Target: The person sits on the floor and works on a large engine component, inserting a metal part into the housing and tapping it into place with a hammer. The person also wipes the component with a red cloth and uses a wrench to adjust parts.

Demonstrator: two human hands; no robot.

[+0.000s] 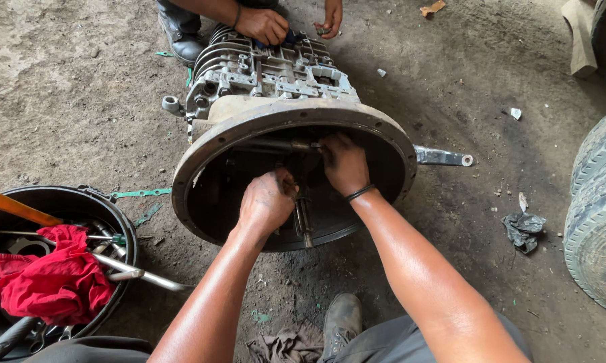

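A large greasy gearbox lies on the dirt floor, its round bell housing [202, 151] facing me. Both my hands are inside the housing. My left hand [268, 202] is closed around a part just left of the splined input shaft [304, 225]. My right hand [343, 163] grips a dark metal piece near a cross rod [276, 144] at the top of the housing. What exactly each hand holds is hidden by the fingers. At the far end of the gearbox casing [269, 70], another person's two hands [262, 25] work on it.
A black bucket [125, 232] at the left holds wrenches, a red rag [44, 279] and an orange handle. A big tyre [598, 215] stands at the right. A lever [444, 158] sticks out of the housing's right side. My shoe [342, 319] and a rag lie below.
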